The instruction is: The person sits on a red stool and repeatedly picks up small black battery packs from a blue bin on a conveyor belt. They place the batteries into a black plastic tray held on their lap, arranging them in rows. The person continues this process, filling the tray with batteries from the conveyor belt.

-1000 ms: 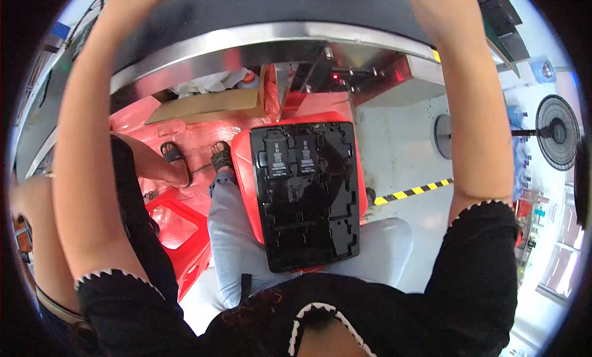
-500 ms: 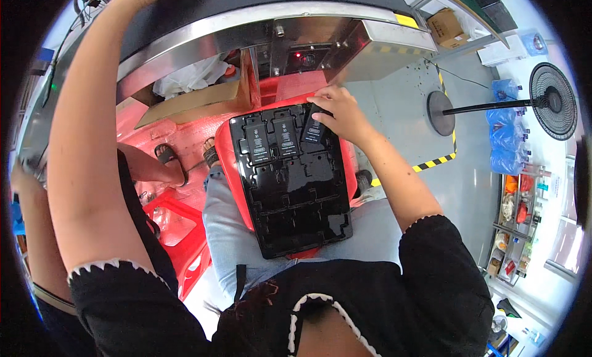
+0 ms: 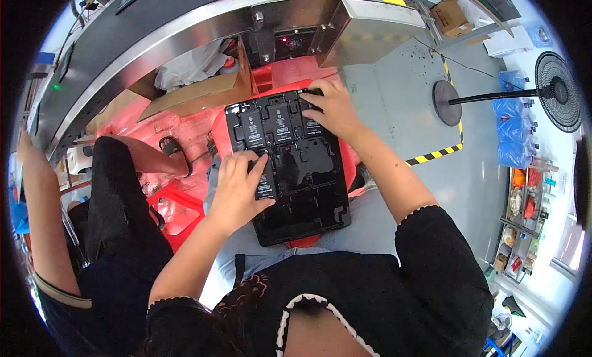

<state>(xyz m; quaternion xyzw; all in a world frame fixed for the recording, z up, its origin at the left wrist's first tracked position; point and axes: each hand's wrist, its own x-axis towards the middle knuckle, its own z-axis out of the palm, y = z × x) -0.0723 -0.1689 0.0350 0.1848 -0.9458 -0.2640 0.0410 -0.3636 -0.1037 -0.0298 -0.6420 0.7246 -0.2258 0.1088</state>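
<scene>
A glossy black moulded tray [image 3: 302, 218] lies in front of me, its recesses in rows. In the far row sit two flat black batteries, a left battery [image 3: 252, 128] and a middle battery [image 3: 280, 124], both with pale print. My right hand [image 3: 336, 110] has thumb and fingers on a right battery [image 3: 313, 128] at the tray's far right corner. My left hand [image 3: 233, 187] pinches another flat battery [image 3: 265, 185] between thumb and fingers, over the second row's left recess. Whether that battery rests on the tray I cannot tell.
The tray lies over a red seat [image 3: 221, 132] at my knees. Beyond it are a steel-edged conveyor [image 3: 203, 27] and an open cardboard box [image 3: 191, 98]. A co-worker's knee [image 3: 114, 153] is at left. A black fan [image 3: 558, 88] stands far right.
My left hand has come back from the conveyor to the tray, now with a battery. The right-hand battery, tilted before, now lies straighter in its recess. The view has shifted slightly.
</scene>
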